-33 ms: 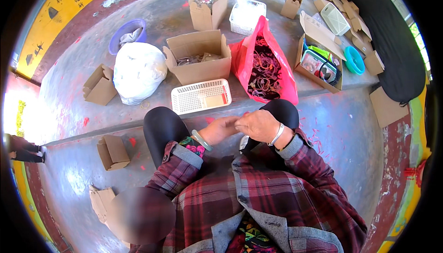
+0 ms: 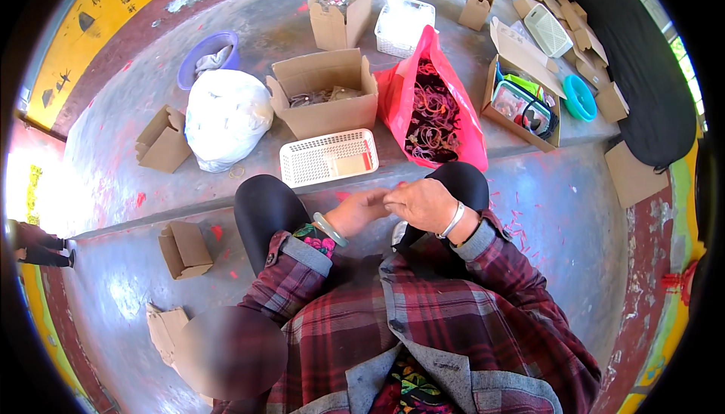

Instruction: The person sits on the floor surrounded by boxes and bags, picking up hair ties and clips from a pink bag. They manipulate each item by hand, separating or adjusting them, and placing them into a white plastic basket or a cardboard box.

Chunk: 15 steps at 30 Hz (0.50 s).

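Note:
My left hand (image 2: 358, 214), with a pale bangle at its wrist, meets my right hand (image 2: 424, 205) above my lap, between my knees. The right wrist wears a silver bangle. Both hands have their fingers pinched together at the fingertips; whatever they hold, if anything, is too small or hidden to make out. Just beyond them lies a white perforated plastic basket (image 2: 302, 161) with a small tan piece in it. To its right stands a pink plastic bag (image 2: 472, 123), gaping wide, full of dark and pinkish loop-shaped bands.
Behind the basket is a cardboard box (image 2: 325, 119) of small packets. Left of it sit a stuffed white bag (image 2: 229, 119) and a purple basin (image 2: 186, 74). A carton of mixed items (image 2: 521, 134) and a turquoise basin (image 2: 580, 99) are at right. A raised step crosses the floor.

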Each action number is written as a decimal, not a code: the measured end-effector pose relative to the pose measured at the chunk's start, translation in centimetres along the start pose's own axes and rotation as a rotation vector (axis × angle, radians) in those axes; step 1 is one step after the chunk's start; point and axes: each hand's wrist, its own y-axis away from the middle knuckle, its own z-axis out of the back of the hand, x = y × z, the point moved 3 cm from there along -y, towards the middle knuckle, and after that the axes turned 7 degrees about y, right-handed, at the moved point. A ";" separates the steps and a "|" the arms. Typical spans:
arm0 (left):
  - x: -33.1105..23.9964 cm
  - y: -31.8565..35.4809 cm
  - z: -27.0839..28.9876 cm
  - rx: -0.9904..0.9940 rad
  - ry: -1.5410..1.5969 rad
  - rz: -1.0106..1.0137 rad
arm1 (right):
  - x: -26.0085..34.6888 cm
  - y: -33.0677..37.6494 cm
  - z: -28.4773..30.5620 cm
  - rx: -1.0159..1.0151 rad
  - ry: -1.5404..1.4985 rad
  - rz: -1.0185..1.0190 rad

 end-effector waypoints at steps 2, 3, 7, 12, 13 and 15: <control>1.7 -0.3 0.7 -0.038 0.152 0.037 | 0.0 -0.2 0.2 -0.088 -0.036 -0.011; 1.5 -0.3 0.7 -0.054 0.227 0.057 | 0.1 -0.2 0.3 -0.134 -0.059 -0.010; -0.8 0.1 -0.4 -0.068 0.316 0.061 | -0.2 0.0 0.5 -0.131 -0.021 -0.027; -3.2 0.5 -1.2 -0.112 0.495 -0.060 | -0.4 0.2 0.3 -0.176 0.040 -0.023; -2.8 0.5 -1.0 -0.143 0.492 -0.060 | -0.4 0.2 0.2 -0.198 0.048 -0.011; -1.7 0.5 -0.6 -0.204 0.487 -0.059 | -0.2 -0.1 -0.2 -0.156 0.087 -0.009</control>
